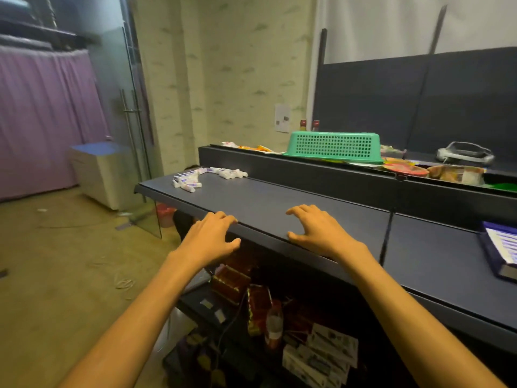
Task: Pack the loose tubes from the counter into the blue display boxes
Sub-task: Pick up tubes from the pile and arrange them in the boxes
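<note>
Several loose white tubes with purple print lie scattered at the far left end of the dark counter. A blue display box holding a row of tubes sits at the counter's right edge, partly cut off by the frame. My left hand rests at the counter's near edge with its fingers spread and holds nothing. My right hand lies on the counter top a little to the right, fingers loosely bent and empty. Both hands are well short of the tubes and the box.
A raised ledge behind the counter carries an upturned green basket, snack packets and a grey device. Shelves under the counter hold boxes and a bottle. A white cabinet stands on the floor at left.
</note>
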Demonstrator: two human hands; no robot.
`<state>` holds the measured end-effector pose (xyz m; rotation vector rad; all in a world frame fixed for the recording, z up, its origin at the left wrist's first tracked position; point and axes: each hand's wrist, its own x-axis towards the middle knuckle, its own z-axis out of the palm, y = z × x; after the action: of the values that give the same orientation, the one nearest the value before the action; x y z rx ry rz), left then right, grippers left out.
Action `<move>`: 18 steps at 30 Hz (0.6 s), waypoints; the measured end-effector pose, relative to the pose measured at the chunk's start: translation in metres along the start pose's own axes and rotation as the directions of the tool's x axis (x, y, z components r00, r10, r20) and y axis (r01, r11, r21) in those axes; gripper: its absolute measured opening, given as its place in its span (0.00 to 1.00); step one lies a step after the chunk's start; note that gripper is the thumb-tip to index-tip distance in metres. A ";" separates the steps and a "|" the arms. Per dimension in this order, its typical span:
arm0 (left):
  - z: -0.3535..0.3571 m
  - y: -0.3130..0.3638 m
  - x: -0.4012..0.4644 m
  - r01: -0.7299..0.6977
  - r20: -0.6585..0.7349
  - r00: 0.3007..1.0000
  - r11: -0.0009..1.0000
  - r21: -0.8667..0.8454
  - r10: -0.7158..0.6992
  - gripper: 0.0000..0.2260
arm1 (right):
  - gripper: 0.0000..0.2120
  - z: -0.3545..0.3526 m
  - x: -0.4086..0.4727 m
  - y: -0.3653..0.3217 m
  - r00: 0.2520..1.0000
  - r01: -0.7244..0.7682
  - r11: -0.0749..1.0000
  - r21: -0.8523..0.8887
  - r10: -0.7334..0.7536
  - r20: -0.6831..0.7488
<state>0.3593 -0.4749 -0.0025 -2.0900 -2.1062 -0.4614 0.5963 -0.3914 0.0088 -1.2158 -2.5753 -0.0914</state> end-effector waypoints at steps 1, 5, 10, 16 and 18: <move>0.001 -0.015 0.004 0.011 -0.002 1.000 1.000 -0.009 -0.011 0.25 | 0.27 0.004 0.014 -0.008 1.000 0.005 1.000 -0.002 -0.005 0.006; 0.011 -0.067 0.027 0.027 0.006 1.000 0.999 -0.017 -0.027 0.24 | 0.27 0.024 0.069 -0.030 1.000 0.026 1.000 0.002 -0.026 0.015; 0.023 -0.127 0.079 0.027 0.022 0.999 1.000 -0.001 -0.027 0.24 | 0.27 0.052 0.135 -0.041 1.000 0.017 1.000 0.000 -0.017 0.014; 0.030 -0.190 0.160 0.023 0.048 0.999 1.000 -0.011 -0.023 0.25 | 0.27 0.077 0.224 -0.038 0.999 -0.016 1.000 -0.019 0.016 0.032; 0.034 -0.213 0.185 0.032 0.036 0.999 0.999 -0.041 -0.030 0.25 | 0.27 0.085 0.250 -0.037 0.999 -0.024 0.999 -0.029 0.025 0.034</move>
<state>0.1474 -0.2859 -0.0024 -2.1060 -2.1697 -0.4793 0.3980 -0.2135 0.0018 -1.2693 -2.5965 -0.1036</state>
